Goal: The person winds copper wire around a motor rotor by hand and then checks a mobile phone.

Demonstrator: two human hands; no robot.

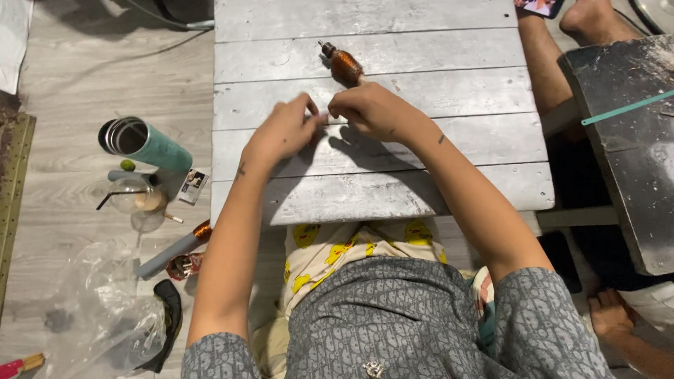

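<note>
Lying on the grey plank table, a copper-wound armature rested just beyond the right hand, apparently touching its knuckles. Both hands were nearly closed, fingertips meeting; the left hand and the right pinched something small between them, too small to identify. On the floor to the left stood a teal tumbler, a glass jar, and a crumpled plastic bag. Another person's legs flanked the table's right edge.

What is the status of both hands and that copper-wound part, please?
Left hand and right hand pinching something small together on grey plank table. Copper-wound armature beyond right hand, touching or not unclear. Nothing between.
</note>
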